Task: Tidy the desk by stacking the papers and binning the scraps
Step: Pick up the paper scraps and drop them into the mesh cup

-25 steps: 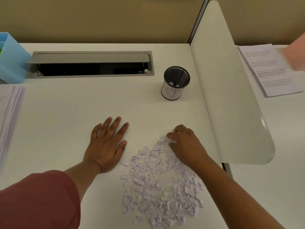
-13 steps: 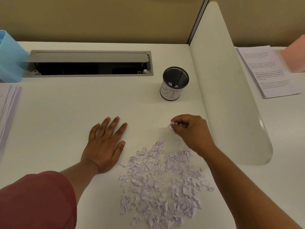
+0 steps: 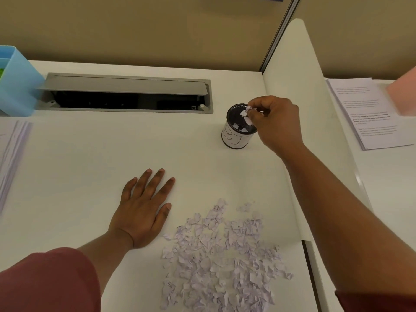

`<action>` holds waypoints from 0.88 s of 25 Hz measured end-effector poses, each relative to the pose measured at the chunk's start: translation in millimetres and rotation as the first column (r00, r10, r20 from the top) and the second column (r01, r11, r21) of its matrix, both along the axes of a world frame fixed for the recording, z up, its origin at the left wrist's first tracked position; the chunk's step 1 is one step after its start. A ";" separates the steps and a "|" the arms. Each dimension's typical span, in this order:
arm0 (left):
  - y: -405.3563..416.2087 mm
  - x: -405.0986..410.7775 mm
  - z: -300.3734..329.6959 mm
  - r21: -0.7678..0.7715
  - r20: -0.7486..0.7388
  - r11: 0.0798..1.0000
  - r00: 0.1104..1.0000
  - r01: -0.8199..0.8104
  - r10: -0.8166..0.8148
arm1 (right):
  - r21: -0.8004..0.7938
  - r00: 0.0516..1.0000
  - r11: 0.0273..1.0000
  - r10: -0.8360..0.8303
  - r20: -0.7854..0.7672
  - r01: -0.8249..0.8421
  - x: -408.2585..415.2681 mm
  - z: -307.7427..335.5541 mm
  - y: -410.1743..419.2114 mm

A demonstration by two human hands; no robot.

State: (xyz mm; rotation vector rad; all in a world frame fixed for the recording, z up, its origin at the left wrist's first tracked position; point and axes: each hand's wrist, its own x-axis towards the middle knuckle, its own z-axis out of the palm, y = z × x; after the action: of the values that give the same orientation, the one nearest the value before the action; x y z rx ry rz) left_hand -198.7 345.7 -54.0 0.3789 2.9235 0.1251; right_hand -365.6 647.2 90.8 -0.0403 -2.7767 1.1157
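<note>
The desk [image 3: 94,154] carries a broad heap of torn paper scraps [image 3: 222,255] near its front edge, just right of the left hand [image 3: 141,212], which lies flat with fingers spread, holding nothing. The scraps look feather-light, crumpled and soft; they should be pinched in small clusters or scooped. The mesh bin [image 3: 238,129] stands well beyond the heap. The right hand [image 3: 279,122] hangs over its rim, fingertips pinching a few scraps [image 3: 247,110] above the opening.
</note>
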 end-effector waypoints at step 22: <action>0.3 -0.3 1.4 0.018 0.011 1.000 1.000 -0.004 0.003 | 0.157 0.999 0.987 0.029 -0.015 -0.027 -11.1 -16.5 -1.9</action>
State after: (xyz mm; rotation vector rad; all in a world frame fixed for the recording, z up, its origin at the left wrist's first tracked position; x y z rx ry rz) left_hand -198.9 345.9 -52.6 0.3745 2.9144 0.1529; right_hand -376.7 645.3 74.2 0.0256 -2.8485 0.8950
